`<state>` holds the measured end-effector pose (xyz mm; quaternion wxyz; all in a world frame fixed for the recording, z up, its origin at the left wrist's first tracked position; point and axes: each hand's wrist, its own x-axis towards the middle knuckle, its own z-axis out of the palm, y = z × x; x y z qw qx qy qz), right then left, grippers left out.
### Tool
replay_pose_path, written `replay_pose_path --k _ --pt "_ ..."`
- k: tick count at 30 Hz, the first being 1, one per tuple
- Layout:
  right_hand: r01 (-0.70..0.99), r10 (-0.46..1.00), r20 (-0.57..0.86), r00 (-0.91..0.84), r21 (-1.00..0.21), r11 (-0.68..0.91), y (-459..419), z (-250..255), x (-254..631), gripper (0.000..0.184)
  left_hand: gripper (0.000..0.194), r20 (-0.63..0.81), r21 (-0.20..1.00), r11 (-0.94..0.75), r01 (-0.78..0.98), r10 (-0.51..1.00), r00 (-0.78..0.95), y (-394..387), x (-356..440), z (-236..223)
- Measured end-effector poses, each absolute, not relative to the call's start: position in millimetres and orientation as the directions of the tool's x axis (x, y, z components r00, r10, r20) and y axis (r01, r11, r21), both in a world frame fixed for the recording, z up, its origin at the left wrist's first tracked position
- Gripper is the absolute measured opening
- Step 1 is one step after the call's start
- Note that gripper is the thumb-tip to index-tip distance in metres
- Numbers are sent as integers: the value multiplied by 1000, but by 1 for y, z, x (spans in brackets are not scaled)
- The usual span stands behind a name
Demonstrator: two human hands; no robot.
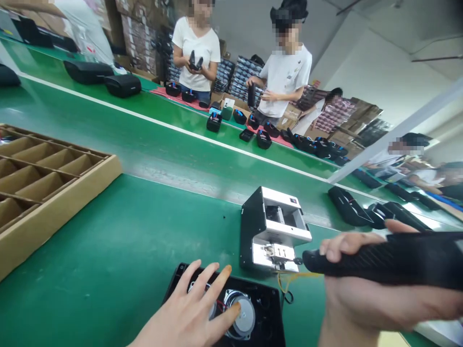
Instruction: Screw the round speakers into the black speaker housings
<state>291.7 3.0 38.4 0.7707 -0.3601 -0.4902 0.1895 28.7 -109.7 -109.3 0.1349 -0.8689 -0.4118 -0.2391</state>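
Observation:
My left hand (195,308) lies flat with fingers spread on a black speaker housing (265,313) at the bottom middle, covering part of its round silver driver (244,315). My right hand (365,299) is wrapped around the handle of a black electric screwdriver (390,260), held level. The tool's tip points left into the opening of a small black and silver screw feeder box (271,231), which stands on the green table just beyond the housing.
A cardboard tray with dividers (47,183) sits at the left. Black speaker shells (361,207) lie at the right. Across the green conveyor belt (173,144) two people in white shirts handle black parts. More black housings (264,137) lie along the far side.

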Motion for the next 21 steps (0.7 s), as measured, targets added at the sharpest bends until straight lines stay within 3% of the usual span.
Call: replay_pose_path --k 2,4,11,21 --pt "162 617 663 424 -725 669 8 39 277 86 48 523 -25 -619 785 661 538 -109 26 -106" --pt "154 639 646 418 -743 651 8 39 265 89 57 503 -17 -613 790 677 537 -110 18 -100" --pt "93 689 609 392 -772 629 3 34 254 88 61 364 39 -563 826 777 513 -123 3 -83" --pt "78 704 591 394 -785 615 5 28 256 88 69 327 126 -617 776 765 555 -125 -13 -81"
